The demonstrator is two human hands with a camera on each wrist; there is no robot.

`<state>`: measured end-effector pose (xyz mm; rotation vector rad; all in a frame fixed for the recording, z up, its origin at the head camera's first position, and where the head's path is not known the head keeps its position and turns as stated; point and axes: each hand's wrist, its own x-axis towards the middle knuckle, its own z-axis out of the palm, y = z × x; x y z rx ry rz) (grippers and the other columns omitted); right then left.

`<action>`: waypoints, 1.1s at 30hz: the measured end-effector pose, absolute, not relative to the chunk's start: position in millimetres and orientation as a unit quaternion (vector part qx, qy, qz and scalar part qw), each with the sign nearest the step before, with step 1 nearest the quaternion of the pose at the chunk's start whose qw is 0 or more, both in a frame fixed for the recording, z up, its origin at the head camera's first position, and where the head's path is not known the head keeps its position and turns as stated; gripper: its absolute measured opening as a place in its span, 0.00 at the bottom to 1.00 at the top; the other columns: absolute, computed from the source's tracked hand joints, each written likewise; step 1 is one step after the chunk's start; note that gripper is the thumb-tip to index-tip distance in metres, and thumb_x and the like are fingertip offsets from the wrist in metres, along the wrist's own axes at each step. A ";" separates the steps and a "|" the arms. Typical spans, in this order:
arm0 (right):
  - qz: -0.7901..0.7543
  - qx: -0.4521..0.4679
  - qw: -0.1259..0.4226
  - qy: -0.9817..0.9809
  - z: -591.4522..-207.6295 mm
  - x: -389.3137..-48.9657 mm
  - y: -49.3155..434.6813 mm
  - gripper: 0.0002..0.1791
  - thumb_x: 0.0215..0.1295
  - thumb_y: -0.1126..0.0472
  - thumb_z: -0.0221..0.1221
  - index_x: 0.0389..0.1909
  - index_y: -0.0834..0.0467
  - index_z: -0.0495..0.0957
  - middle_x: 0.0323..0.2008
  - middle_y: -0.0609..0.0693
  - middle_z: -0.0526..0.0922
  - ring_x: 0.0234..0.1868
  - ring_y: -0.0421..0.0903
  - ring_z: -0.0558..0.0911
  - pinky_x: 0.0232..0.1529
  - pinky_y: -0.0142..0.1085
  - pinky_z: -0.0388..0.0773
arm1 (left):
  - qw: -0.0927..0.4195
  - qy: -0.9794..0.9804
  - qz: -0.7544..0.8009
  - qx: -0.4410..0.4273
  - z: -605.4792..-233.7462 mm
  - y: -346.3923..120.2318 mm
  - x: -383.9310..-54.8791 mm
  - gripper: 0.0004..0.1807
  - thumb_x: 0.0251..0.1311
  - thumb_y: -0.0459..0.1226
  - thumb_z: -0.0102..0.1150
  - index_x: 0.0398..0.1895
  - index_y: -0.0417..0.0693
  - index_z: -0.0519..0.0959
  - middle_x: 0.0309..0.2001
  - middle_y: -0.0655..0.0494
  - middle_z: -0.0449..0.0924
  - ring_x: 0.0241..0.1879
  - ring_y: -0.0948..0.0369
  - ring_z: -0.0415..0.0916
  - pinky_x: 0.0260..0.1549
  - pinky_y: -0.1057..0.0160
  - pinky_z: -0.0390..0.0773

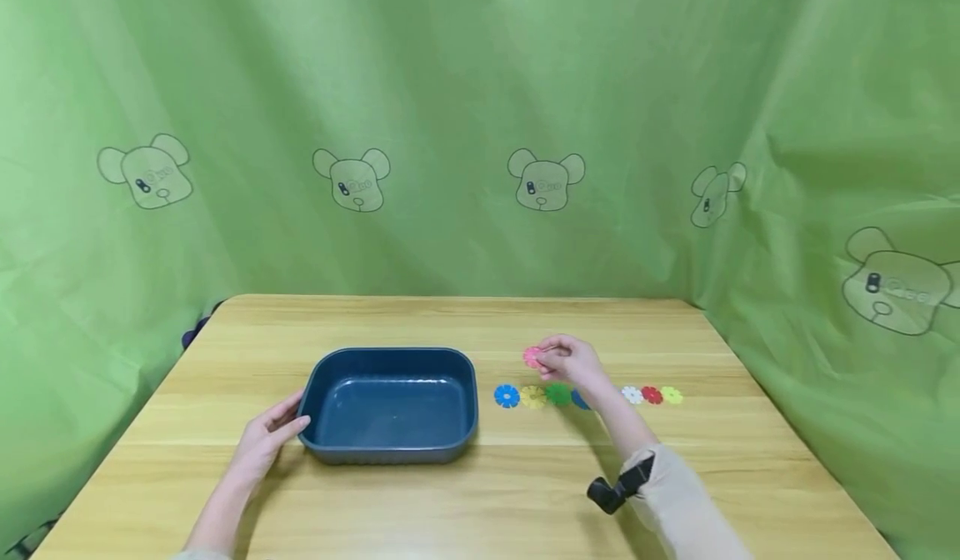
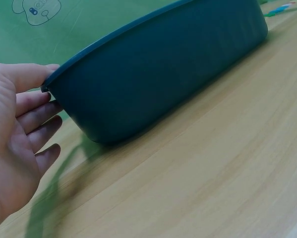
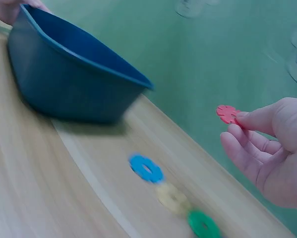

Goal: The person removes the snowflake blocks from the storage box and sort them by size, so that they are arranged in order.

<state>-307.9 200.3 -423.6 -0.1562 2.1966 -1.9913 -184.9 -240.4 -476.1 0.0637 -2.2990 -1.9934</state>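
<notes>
My right hand (image 1: 572,362) pinches a pink flower-shaped plastic disc (image 1: 532,357) between thumb and forefinger, raised above the table. In the right wrist view the disc (image 3: 227,114) shows its notched edge. Below it runs a row of similar discs: blue (image 1: 507,396), yellow (image 1: 533,397), green (image 1: 558,393), a darker blue one (image 1: 580,399) partly hidden by my wrist, then white (image 1: 632,394), red (image 1: 652,395) and yellow-green (image 1: 672,395). To the left stands a dark blue plastic basin (image 1: 390,453). My left hand (image 1: 264,437) holds its left rim, thumb on top (image 2: 19,119).
The wooden table (image 1: 525,510) carries the basin and discs. A green curtain (image 1: 450,85) with bear-head prints hangs behind and at both sides. A black strap (image 1: 622,485) is fastened round the right sleeve.
</notes>
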 end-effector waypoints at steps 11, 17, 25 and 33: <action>-0.661 0.002 0.029 0.750 -429.8 -302.8 289.8 0.18 0.60 0.70 0.57 0.48 0.75 0.67 0.26 0.47 0.80 0.25 0.38 0.80 0.34 0.35 0.81 | 0.054 -0.754 -0.654 0.010 -475.7 -240.4 -184.5 0.30 0.62 0.34 0.55 0.63 0.28 0.61 0.63 0.34 0.59 0.46 0.84 0.65 0.45 0.82 0.64; -0.676 0.032 0.024 0.736 -443.8 -300.2 335.4 0.06 0.60 0.66 0.59 0.38 0.59 0.74 0.25 0.45 0.82 0.26 0.39 0.82 0.31 0.32 0.80 | 0.054 -0.755 -0.654 0.011 -476.2 -240.2 -184.3 0.29 0.62 0.34 0.55 0.64 0.28 0.61 0.63 0.34 0.60 0.46 0.84 0.65 0.46 0.82 0.64; -0.649 0.111 -0.038 0.752 -452.0 -292.2 383.3 0.03 0.64 0.66 0.55 0.37 0.57 0.75 0.23 0.39 0.81 0.26 0.35 0.80 0.27 0.28 0.78 | 0.058 -0.759 -0.649 0.013 -475.9 -239.2 -183.3 0.29 0.62 0.33 0.55 0.63 0.28 0.61 0.62 0.33 0.60 0.45 0.84 0.65 0.45 0.82 0.65; -0.671 0.197 -0.047 0.714 -463.9 -290.9 410.9 0.13 0.60 0.68 0.58 0.21 0.46 0.77 0.19 0.41 0.81 0.22 0.35 0.80 0.25 0.28 0.78 | 0.057 -0.760 -0.648 0.018 -474.5 -238.8 -182.8 0.30 0.62 0.34 0.55 0.63 0.27 0.61 0.63 0.33 0.59 0.45 0.84 0.65 0.45 0.82 0.64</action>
